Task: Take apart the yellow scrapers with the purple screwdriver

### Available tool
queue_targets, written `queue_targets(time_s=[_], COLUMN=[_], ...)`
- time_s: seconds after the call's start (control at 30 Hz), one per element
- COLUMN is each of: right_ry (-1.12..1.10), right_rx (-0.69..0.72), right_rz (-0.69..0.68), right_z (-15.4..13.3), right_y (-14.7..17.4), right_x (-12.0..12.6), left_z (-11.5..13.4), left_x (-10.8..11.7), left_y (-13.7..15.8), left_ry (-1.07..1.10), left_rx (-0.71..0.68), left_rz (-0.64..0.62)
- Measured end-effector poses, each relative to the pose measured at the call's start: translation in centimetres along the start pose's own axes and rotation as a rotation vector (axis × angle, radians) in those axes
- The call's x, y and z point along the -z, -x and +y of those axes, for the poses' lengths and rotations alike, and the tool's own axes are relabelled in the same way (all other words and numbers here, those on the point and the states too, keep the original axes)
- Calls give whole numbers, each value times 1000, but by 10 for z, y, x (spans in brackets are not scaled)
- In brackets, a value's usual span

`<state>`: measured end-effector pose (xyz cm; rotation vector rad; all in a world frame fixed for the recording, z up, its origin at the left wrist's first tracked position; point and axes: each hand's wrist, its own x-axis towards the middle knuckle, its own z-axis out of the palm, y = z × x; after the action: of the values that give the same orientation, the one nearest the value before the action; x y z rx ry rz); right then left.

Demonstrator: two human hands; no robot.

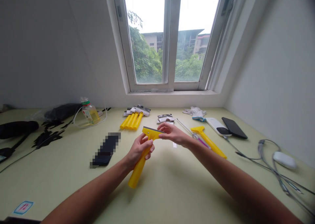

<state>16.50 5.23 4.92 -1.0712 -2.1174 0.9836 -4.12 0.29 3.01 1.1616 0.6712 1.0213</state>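
A yellow scraper (138, 171) is tilted above the table, its wide head pointing away from me. My left hand (140, 149) is wrapped around the handle just below the head. A dark blade strip runs along the head's far edge. My right hand (172, 133) pinches the right end of the head, thumb below and fingers at the blade; its fingertips partly hide that end. Beyond my right wrist lie a second yellow scraper (211, 143) and a screwdriver (184, 128) with a purplish handle. Packaged cards (166, 118) rest behind my right hand.
Several yellow handles (133, 120) with cards lie at the back. A phone (105, 150) is on the left, near a bottle (90, 114) of yellow liquid. To the right are gloves (195, 112), a white device (218, 126), a black slab (234, 128) and cables (267, 160).
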Motion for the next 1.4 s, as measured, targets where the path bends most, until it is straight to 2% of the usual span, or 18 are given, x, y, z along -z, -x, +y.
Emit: queue_targets(time_s=[0.13, 0.2, 0.27, 0.37, 0.47, 0.57, 0.67, 0.73, 0.8, 0.87, 0.9, 1.0, 1.07, 1.23, 1.4], right_ry=[249, 445, 626, 778, 815, 816, 853, 874, 848, 713, 598, 239, 157, 324, 428], right_rx=[-120, -266, -460, -655, -696, -663, -592, -523, -377, -221, -153, 23, 86, 41, 90], right_rz=[30, 95, 94, 12, -30, 15, 135, 273, 506, 708, 754, 718, 635, 380, 307], right_z=[-3, 3, 16, 37, 45, 34, 10, -8, -25, -40, -47, -67, -76, -82, -80], right_y=[10, 21, 30, 39, 41, 43, 50, 56, 63, 69, 72, 79, 82, 87, 86], right_x=[42, 68, 87, 95, 92, 98, 117, 129, 138, 141, 140, 133, 128, 121, 122], left_z=[-5, -8, -10, -10, -9, -9, -10, -10, -9, -9, -9, -10, -11, -11, -13], left_x=[4, 9, 13, 15, 15, 15, 13, 11, 9, 7, 7, 7, 7, 8, 10], left_y=[-4, -7, -9, -11, -12, -11, -11, -11, -10, -10, -10, -9, -9, -9, -9], left_ry=[7, 13, 26, 39, 41, 29, 21, 21, 25, 24, 22, 12, 9, 9, -21], left_rx=[11, 30, 44, 42, 22, 41, 53, 48, 56, 69, 70, 72, 75, 87, 73], left_rz=[67, 104, 137, 176, 175, 165, 165, 175, 190, 191, 187, 168, 162, 170, 152])
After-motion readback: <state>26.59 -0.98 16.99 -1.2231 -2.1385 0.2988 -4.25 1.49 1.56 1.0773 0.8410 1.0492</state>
